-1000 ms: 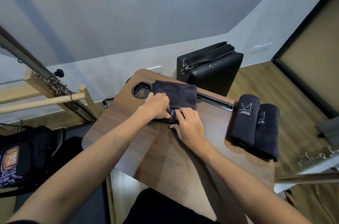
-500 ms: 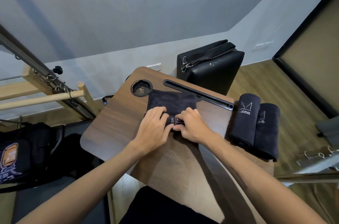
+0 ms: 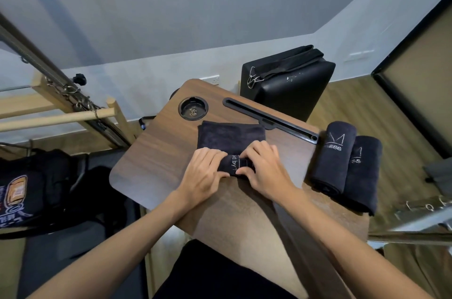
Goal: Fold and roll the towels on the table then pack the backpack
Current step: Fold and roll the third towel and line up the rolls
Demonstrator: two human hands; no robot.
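Observation:
A dark towel [image 3: 231, 137] lies folded in a strip on the wooden table [image 3: 156, 152], its near end wound into a small roll with white lettering showing. My left hand [image 3: 203, 171] grips the left part of that roll, fingers curled over it. My right hand [image 3: 264, 169] grips the right part the same way. Two rolled dark towels [image 3: 333, 156] [image 3: 362, 174] lie side by side at the table's right edge. A dark backpack [image 3: 36, 188] with a printed patch sits low at the left, off the table.
The table has a round cup holder [image 3: 193, 108] and a long black slot [image 3: 269, 120] along its far side. A black padded case [image 3: 286, 81] stands behind it. A wooden frame with springs [image 3: 73, 103] is at the left, and metal hooks [image 3: 425, 208] at the right.
Both hands have come together on the towel's near end and rolled it a little further away from me. The flat part of the towel has grown shorter.

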